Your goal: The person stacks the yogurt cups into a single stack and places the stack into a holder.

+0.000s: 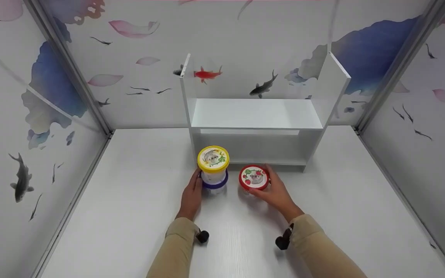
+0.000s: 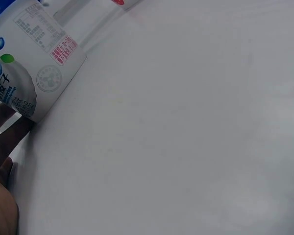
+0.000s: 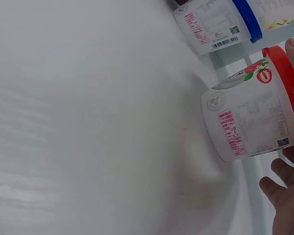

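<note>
Two tubs stand stacked in front of the shelf: a yellow-lidded tub (image 1: 213,159) on top of a blue-lidded tub (image 1: 214,186). My left hand (image 1: 191,196) lies along the left side of this stack, its fingers fairly straight and touching the lower tub, whose blueberry print shows in the left wrist view. Just to the right, my right hand (image 1: 278,193) grips a red-lidded tub (image 1: 254,177) around its lid, thumb at the near side and fingers at the far side. Strawberries are printed on that tub's white wall, which looks tilted in the right wrist view.
A white two-level shelf unit (image 1: 257,114) with upright side panels stands behind the tubs, its lower compartment facing me. The white table (image 1: 137,185) is bounded by walls (image 1: 141,77) printed with fish and petals.
</note>
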Demonstrator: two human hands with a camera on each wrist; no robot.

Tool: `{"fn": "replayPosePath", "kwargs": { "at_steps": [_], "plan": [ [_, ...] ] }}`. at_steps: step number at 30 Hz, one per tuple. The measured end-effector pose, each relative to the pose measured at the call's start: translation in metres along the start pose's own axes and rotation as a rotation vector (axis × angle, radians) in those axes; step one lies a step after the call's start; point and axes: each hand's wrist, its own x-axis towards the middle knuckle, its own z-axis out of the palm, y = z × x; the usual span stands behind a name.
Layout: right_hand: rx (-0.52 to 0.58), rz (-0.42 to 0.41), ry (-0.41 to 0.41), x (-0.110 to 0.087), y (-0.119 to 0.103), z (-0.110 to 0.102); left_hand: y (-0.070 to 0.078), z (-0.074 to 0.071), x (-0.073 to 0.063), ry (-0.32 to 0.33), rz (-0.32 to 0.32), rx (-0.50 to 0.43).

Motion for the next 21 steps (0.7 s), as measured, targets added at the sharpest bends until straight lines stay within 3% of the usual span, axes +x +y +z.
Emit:
{"fn": "replayPosePath", "kwargs": {
  "at_steps": [10, 21],
  "plan": [
    [0.068, 0.015, 0.022, -0.0031, 0.006, 0.0093, 0.0001, 0.0, 0.0009, -0.008, -0.05, 0.006],
    [0.094, 0.043, 0.024, -0.0011, 0.004, 0.008, 0.002, -0.0002, 0.0008, -0.011, -0.044, 0.012]
  ]
}}
